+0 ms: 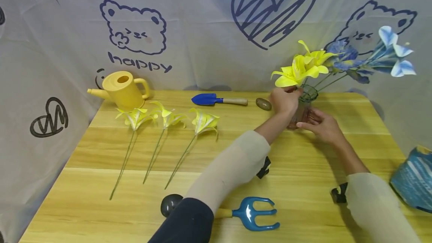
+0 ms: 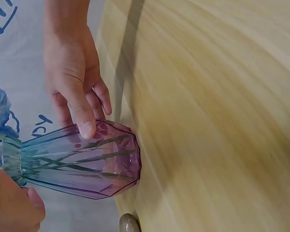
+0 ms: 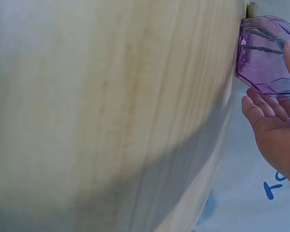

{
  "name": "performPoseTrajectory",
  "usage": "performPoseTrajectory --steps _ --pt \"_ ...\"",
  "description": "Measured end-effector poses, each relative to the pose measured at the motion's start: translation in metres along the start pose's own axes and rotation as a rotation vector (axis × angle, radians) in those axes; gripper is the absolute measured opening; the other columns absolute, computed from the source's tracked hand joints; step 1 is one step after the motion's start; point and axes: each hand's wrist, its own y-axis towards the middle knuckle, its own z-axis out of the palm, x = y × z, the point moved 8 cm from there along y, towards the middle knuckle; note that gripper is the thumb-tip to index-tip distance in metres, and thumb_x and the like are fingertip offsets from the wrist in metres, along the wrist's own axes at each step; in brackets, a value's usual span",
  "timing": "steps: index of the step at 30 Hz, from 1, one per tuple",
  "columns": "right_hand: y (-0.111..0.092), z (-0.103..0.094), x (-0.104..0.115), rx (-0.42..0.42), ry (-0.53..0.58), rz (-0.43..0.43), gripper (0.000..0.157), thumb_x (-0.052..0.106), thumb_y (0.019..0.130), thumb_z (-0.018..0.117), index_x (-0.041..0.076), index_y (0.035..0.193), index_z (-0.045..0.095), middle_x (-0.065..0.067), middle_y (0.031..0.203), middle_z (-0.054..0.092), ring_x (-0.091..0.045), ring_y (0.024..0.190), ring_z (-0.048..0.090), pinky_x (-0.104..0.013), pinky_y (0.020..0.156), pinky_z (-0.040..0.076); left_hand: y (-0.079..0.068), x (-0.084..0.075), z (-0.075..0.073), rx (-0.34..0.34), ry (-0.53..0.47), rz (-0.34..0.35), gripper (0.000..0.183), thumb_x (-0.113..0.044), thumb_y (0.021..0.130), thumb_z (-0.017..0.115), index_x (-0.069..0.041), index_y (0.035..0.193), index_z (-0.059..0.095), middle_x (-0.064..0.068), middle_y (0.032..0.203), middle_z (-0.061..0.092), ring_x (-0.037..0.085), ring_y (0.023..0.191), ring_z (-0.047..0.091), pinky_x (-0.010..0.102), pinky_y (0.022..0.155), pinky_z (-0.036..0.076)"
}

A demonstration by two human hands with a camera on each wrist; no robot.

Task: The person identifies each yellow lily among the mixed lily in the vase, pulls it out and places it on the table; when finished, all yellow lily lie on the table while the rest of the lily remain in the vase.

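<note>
A faceted glass vase (image 2: 82, 162), purple at its base and teal at its neck, stands at the table's back right with green stems inside. My right hand (image 1: 324, 125) holds its lower body, thumb on one side and fingers on the other. At the neck, my left hand (image 1: 285, 100) has its fingers curled just beneath the yellow lilies (image 1: 300, 68), pinching at their stem; the fingertips are partly hidden. Blue-purple irises (image 1: 344, 55) and pale blue calla lilies (image 1: 393, 53) lean out of the vase to the right.
Three yellow lilies (image 1: 202, 123) lie left of centre. Behind them are a yellow watering can (image 1: 123, 89), a blue trowel (image 1: 206, 99) and a brown stone (image 1: 263, 104). Nearer me lie a blue hand fork (image 1: 251, 213) and a dark stone (image 1: 170, 203). A blue bag (image 1: 415, 179) sits far right.
</note>
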Motion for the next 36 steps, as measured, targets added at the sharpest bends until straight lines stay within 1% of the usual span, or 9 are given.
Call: performPoseTrajectory --steps 4,6,11,17,22,26,28,31,36 --pt "0.001 0.000 -0.001 0.004 -0.005 -0.006 0.082 0.037 0.077 0.065 0.002 0.138 0.022 -0.021 0.135 0.032 -0.032 0.117 0.040 -0.037 0.086 0.041 0.002 -0.009 -0.002 -0.027 0.017 0.114 0.005 -0.015 0.070 0.075 -0.012 0.070 0.072 -0.007 0.063 0.065 -0.001 0.060 0.056 0.010 0.059 0.042" --pt "0.001 -0.001 -0.002 0.008 0.002 -0.010 0.082 0.037 0.077 0.065 0.002 0.138 0.022 -0.022 0.135 0.032 -0.033 0.117 0.039 -0.037 0.086 0.041 0.002 -0.012 -0.001 -0.002 -0.015 0.149 0.005 -0.016 0.073 0.072 -0.011 0.073 0.072 -0.007 0.066 0.065 -0.002 0.059 0.055 0.011 0.058 0.043" --pt "0.001 -0.001 0.000 0.004 0.013 -0.034 0.080 0.035 0.078 0.065 0.002 0.138 0.024 -0.022 0.133 0.035 -0.032 0.116 0.041 -0.028 0.082 0.044 0.001 -0.017 -0.006 0.049 -0.070 0.201 0.016 -0.023 0.080 0.066 -0.009 0.081 0.071 -0.007 0.074 0.065 -0.003 0.065 0.055 0.011 0.056 0.043" --pt "0.003 -0.001 0.000 -0.004 0.020 -0.048 0.080 0.034 0.078 0.066 0.004 0.138 0.024 -0.021 0.133 0.036 -0.032 0.115 0.042 -0.020 0.079 0.045 0.000 -0.038 -0.020 0.047 -0.080 0.360 0.020 -0.024 0.082 0.062 -0.007 0.087 0.071 -0.002 0.076 0.067 -0.003 0.067 0.057 0.010 0.058 0.043" --pt "0.002 0.001 0.000 -0.002 -0.004 -0.055 0.081 0.035 0.078 0.066 0.003 0.139 0.022 -0.023 0.133 0.035 -0.034 0.115 0.041 -0.033 0.084 0.043 -0.004 -0.069 -0.038 0.042 -0.100 0.534 0.019 -0.020 0.086 0.058 -0.005 0.087 0.069 0.000 0.074 0.066 -0.002 0.063 0.056 0.009 0.058 0.043" --pt "0.000 0.002 -0.001 -0.007 -0.007 -0.050 0.079 0.033 0.078 0.066 0.002 0.138 0.023 -0.023 0.132 0.036 -0.035 0.115 0.041 -0.035 0.083 0.043 -0.018 -0.108 -0.062 0.075 -0.110 0.657 0.017 -0.014 0.086 0.058 -0.001 0.089 0.068 0.006 0.075 0.067 0.005 0.065 0.060 0.009 0.060 0.044" --pt "0.000 0.002 -0.002 -0.009 -0.014 -0.042 0.080 0.034 0.078 0.066 0.002 0.138 0.024 -0.022 0.132 0.036 -0.034 0.115 0.042 -0.036 0.084 0.043 -0.026 -0.126 -0.076 0.136 -0.119 0.662 0.017 -0.011 0.085 0.058 0.002 0.091 0.067 0.010 0.077 0.067 0.009 0.067 0.061 0.010 0.061 0.044" --pt "0.000 0.003 -0.001 0.005 -0.032 -0.039 0.082 0.037 0.078 0.065 0.002 0.138 0.023 -0.022 0.132 0.036 -0.033 0.115 0.042 -0.039 0.085 0.042 -0.035 -0.138 -0.093 0.280 -0.107 0.598 0.018 -0.008 0.085 0.057 0.005 0.094 0.065 0.013 0.079 0.066 0.012 0.070 0.061 0.013 0.063 0.047" --pt "0.000 0.000 0.001 0.007 -0.049 -0.038 0.080 0.038 0.078 0.064 0.004 0.138 0.024 -0.020 0.133 0.036 -0.032 0.115 0.042 -0.039 0.085 0.041 -0.039 -0.110 -0.113 0.525 0.001 0.442 0.018 -0.012 0.085 0.057 0.002 0.094 0.065 0.009 0.080 0.064 0.011 0.069 0.061 0.019 0.062 0.050"
